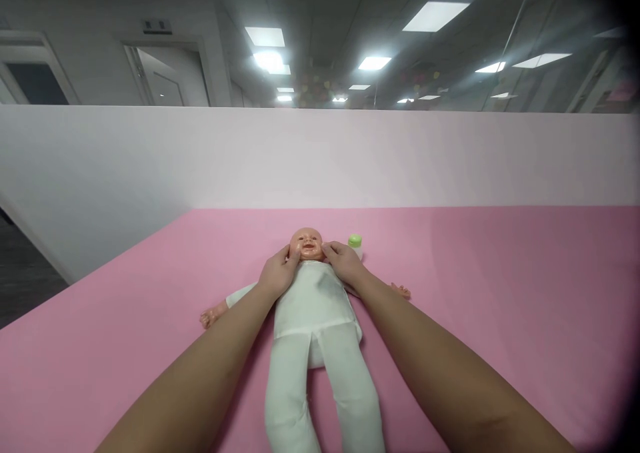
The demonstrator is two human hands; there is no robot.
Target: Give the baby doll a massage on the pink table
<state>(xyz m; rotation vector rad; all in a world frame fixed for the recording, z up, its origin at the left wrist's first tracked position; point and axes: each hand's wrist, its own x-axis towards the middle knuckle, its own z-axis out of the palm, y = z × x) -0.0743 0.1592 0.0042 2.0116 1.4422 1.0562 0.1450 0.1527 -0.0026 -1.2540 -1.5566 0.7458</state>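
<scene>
Bare forearms (190,386) stretch in | doll (316,300) face-up on pink surface (125,346) | left hand (277,271) at one side of its head (307,236), right hand (345,260) at the other, both curled; gripping or merely touching, can't tell | light, matched pressure keeps things level!

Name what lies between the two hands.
The doll's head and the upper part of its white top lie between the left hand and right hand, in the head view.

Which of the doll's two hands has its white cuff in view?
The doll hand beside the person's left forearm: its white cuff shows. The other doll hand, beyond the right forearm, has no cuff visible.
</scene>
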